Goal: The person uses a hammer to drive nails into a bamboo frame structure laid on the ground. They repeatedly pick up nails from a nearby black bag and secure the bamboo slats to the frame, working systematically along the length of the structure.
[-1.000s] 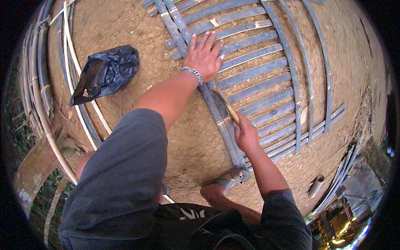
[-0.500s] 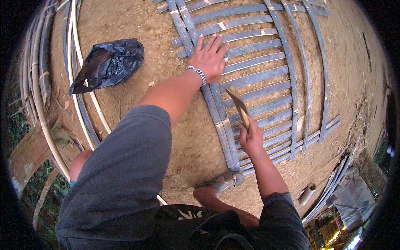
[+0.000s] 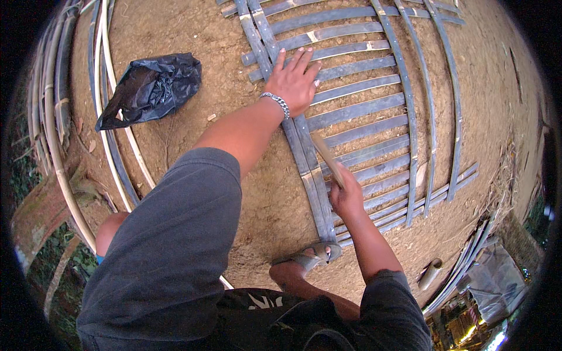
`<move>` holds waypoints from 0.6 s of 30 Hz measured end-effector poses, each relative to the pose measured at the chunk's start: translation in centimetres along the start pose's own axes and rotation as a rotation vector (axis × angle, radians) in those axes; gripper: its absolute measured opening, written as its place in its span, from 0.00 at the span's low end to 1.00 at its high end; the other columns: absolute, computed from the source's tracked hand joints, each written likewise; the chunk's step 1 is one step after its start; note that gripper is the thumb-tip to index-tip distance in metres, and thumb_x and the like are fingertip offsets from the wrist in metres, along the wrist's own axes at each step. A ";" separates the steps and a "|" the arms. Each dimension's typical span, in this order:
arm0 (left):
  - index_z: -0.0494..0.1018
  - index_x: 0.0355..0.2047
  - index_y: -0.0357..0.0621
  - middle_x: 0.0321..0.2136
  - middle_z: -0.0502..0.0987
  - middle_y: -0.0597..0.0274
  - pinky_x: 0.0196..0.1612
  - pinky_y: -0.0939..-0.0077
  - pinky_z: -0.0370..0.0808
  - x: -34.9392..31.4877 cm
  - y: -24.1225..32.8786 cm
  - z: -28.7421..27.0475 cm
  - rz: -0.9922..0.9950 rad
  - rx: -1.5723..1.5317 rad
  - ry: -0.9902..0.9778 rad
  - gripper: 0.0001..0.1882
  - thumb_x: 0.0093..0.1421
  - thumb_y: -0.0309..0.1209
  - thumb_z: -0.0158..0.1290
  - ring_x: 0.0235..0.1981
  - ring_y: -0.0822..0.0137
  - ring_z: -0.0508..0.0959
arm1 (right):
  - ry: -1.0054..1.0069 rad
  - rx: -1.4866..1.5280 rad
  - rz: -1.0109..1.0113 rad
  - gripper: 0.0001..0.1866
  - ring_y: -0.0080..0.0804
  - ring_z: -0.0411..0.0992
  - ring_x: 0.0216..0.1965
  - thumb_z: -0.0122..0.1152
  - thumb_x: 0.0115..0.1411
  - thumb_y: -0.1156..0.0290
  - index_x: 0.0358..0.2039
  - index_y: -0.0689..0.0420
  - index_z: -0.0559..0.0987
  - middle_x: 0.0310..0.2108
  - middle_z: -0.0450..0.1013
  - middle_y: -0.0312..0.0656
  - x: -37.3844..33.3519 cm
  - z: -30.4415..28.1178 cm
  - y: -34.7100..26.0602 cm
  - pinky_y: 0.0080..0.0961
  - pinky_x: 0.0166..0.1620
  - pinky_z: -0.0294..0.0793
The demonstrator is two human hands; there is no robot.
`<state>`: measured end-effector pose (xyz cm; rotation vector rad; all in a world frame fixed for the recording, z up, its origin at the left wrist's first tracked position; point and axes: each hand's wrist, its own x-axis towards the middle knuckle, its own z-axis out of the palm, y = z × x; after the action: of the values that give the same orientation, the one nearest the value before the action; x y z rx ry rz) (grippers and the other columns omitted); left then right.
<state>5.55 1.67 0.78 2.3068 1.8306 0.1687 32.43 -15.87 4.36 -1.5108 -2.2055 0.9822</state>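
My left hand (image 3: 294,85) lies flat with its fingers spread on the upper part of a bamboo slat frame (image 3: 374,105), across its doubled left rail (image 3: 301,149). A silver chain bracelet (image 3: 275,100) circles that wrist. Lower and to the right, my right hand (image 3: 347,192) is closed around a short, flat wooden bat-like tool (image 3: 326,157). Its far end reaches the left rail, and I cannot tell whether they touch. Dark grey slats run crosswise under both hands. My sandaled foot (image 3: 319,253) rests at the rail's lower end.
A black plastic bag (image 3: 155,88) sits on the dirt ground (image 3: 257,193) to the left. Beyond it run long bamboo poles (image 3: 50,123). At the lower right are a short hollow tube (image 3: 431,274), bundled strips (image 3: 468,257) and a grey plastic sheet (image 3: 497,275).
My right hand has shifted slightly left and down, bringing the wooden tool's end down to the left rail. My left hand has stayed in place.
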 end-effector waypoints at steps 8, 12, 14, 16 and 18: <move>0.64 0.67 0.48 0.72 0.56 0.51 0.75 0.42 0.43 0.0 -0.5 0.3 0.004 -0.004 0.032 0.27 0.71 0.41 0.43 0.74 0.55 0.53 | 0.030 0.103 0.129 0.23 0.64 0.76 0.45 0.56 0.63 0.72 0.59 0.55 0.72 0.49 0.75 0.60 0.1 -1.2 -1.5 0.50 0.48 0.77; 0.64 0.67 0.48 0.72 0.56 0.51 0.75 0.42 0.43 0.3 -0.4 0.1 0.004 0.031 0.001 0.27 0.71 0.41 0.43 0.74 0.55 0.53 | -0.296 -0.083 0.282 0.23 0.65 0.76 0.45 0.54 0.65 0.71 0.60 0.59 0.69 0.47 0.76 0.61 1.9 -0.5 -1.7 0.51 0.47 0.78; 0.64 0.67 0.48 0.72 0.55 0.51 0.75 0.42 0.43 0.2 -0.2 0.0 0.001 0.003 0.002 0.27 0.71 0.42 0.43 0.74 0.55 0.54 | -0.064 0.015 0.206 0.22 0.64 0.76 0.45 0.54 0.65 0.72 0.60 0.56 0.69 0.47 0.76 0.61 1.2 -0.6 -3.2 0.51 0.47 0.78; 0.64 0.67 0.48 0.72 0.56 0.51 0.75 0.42 0.43 -0.5 -0.4 -0.1 -0.008 -0.010 -0.007 0.27 0.71 0.42 0.43 0.74 0.55 0.54 | 0.071 0.090 0.102 0.23 0.64 0.76 0.46 0.55 0.64 0.73 0.60 0.54 0.69 0.47 0.76 0.60 0.2 0.3 -3.1 0.52 0.48 0.77; 0.64 0.67 0.48 0.72 0.56 0.51 0.75 0.43 0.42 -0.1 -0.2 -0.3 -0.005 -0.018 0.006 0.26 0.71 0.42 0.42 0.74 0.55 0.54 | 0.136 0.114 -0.037 0.24 0.65 0.76 0.46 0.56 0.63 0.74 0.61 0.53 0.68 0.47 0.76 0.60 0.0 0.8 -1.9 0.52 0.49 0.77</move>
<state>5.25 1.60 1.07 2.2921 1.8300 0.1908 30.58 -16.59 5.07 -1.4370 -2.0402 0.9473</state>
